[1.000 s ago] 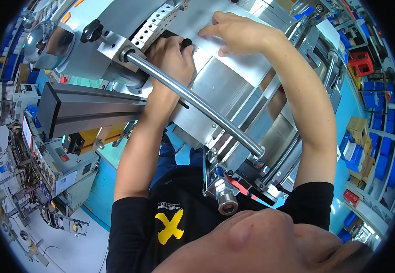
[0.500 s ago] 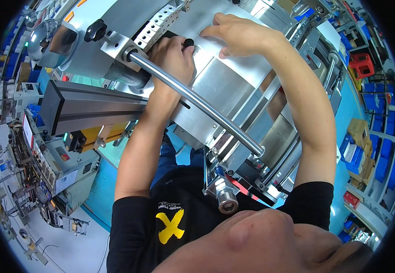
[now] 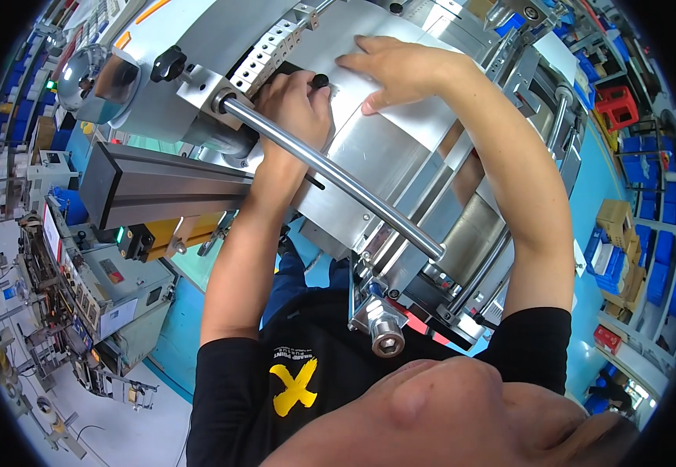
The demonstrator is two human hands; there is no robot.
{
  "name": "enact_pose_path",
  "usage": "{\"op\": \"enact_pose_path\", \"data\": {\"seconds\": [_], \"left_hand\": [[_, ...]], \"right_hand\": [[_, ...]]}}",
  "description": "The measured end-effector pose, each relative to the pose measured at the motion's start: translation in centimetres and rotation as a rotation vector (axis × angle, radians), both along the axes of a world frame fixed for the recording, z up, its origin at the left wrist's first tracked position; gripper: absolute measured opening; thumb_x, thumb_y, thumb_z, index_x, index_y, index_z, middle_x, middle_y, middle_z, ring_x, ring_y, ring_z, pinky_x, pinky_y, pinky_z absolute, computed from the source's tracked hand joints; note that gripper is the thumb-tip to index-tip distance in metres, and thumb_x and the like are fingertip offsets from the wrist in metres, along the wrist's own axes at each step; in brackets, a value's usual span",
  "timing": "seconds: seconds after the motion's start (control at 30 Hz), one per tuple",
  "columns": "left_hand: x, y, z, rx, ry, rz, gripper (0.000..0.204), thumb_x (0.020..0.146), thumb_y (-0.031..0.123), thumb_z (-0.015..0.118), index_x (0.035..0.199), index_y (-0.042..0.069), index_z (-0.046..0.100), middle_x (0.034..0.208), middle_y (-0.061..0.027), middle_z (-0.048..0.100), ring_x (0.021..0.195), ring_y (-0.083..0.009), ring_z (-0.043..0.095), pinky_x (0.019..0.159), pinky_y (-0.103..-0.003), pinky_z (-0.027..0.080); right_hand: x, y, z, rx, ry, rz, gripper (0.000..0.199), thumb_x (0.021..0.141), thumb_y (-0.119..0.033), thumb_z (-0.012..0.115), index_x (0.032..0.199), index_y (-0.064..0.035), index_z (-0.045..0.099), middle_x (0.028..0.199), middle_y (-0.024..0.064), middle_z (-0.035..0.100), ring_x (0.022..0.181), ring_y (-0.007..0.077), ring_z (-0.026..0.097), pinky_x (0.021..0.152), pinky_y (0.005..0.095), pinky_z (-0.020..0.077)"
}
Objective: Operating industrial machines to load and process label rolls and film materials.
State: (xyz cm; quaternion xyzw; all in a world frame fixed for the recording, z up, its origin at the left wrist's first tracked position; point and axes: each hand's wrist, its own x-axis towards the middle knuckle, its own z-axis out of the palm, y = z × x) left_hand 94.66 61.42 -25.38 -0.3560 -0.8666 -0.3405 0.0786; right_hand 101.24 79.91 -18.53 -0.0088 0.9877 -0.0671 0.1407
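My left hand (image 3: 295, 109) rests on the machine's metal bed, its fingers curled beside a row of drilled metal blocks (image 3: 266, 56). A small black knob (image 3: 319, 80) sticks up between its thumb and forefinger; whatever lies under the fingers is hidden. My right hand (image 3: 404, 71) is open, palm down and fingers spread, on a thin pale sheet (image 3: 423, 121) that lies over the brushed metal plate (image 3: 373, 156). A polished steel bar (image 3: 338, 173) crosses above my left wrist.
A black star knob (image 3: 168, 64) sits on the bar's clamp block. A grey aluminium profile (image 3: 171, 187) juts out at left, with another machine (image 3: 132, 288) beyond it. Rollers and rails (image 3: 474, 245) lie to the right. Shelves with blue bins (image 3: 653, 276) stand farther right.
My right hand has shifted slightly left and flattened, with its fingers spread wider and the thumb lowered onto the sheet. My left hand stays by the black knob. The whole view has shifted slightly.
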Motion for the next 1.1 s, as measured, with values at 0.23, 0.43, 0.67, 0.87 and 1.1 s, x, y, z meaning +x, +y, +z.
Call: {"op": "enact_pose_path", "data": {"seconds": [0.23, 0.43, 0.67, 0.87, 1.1], "left_hand": [[-0.3, 0.2, 0.1, 0.017, -0.056, -0.022, 0.029, 0.083, 0.020, 0.067, 0.107, 0.004, 0.067, 0.096, -0.0153, 0.065, 0.095, -0.0364, 0.060, 0.087, -0.046, 0.045], [0.0, 2.2, 0.5, 0.101, 0.256, -0.169, 0.025, 0.084, 0.022, 0.067, 0.104, 0.006, 0.067, 0.100, -0.0158, 0.064, 0.102, -0.0367, 0.058, 0.093, -0.051, 0.040], [0.5, 3.8, 0.8, -0.055, 0.186, -0.231, 0.025, 0.084, 0.026, 0.067, 0.098, 0.006, 0.068, 0.102, -0.0160, 0.064, 0.103, -0.0370, 0.057, 0.091, -0.051, 0.041], [0.2, 3.5, 0.1, -0.068, 0.194, -0.195, 0.030, 0.083, 0.029, 0.069, 0.102, 0.006, 0.066, 0.112, -0.0164, 0.059, 0.112, -0.0374, 0.052, 0.096, -0.053, 0.039], [-0.8, 3.6, -0.9, -0.123, 0.261, -0.141, 0.035, 0.082, 0.036, 0.065, 0.103, 0.008, 0.067, 0.113, -0.0174, 0.061, 0.112, -0.0398, 0.053, 0.099, -0.054, 0.036]], "right_hand": [[-0.2, 0.1, 0.6, 0.007, -0.116, 0.012, 0.083, 0.079, -0.033, 0.076, 0.150, -0.0176, 0.035, 0.154, 0.0267, 0.025, 0.142, 0.0378, 0.030, 0.115, 0.0382, 0.0304], [-0.2, 1.2, 0.1, -0.007, -0.025, 0.070, 0.076, 0.081, -0.028, 0.074, 0.147, -0.0135, 0.039, 0.152, 0.0268, 0.029, 0.139, 0.0384, 0.035, 0.113, 0.0382, 0.0334], [3.0, 1.9, 3.2, -0.093, -0.146, -0.054, 0.059, 0.087, -0.031, 0.068, 0.139, -0.0108, 0.049, 0.136, 0.0173, 0.052, 0.123, 0.0340, 0.053, 0.103, 0.0402, 0.0421], [14.5, 0.4, 8.0, -0.125, 0.096, -0.166, 0.053, 0.088, -0.032, 0.066, 0.134, -0.0086, 0.054, 0.120, 0.0161, 0.063, 0.110, 0.0325, 0.060, 0.094, 0.0402, 0.0476], [29.4, -11.7, 8.0, -0.864, 0.296, -0.192, 0.050, 0.090, -0.039, 0.066, 0.124, -0.0027, 0.061, 0.117, 0.0147, 0.066, 0.104, 0.0288, 0.063, 0.087, 0.0364, 0.0498]]}}
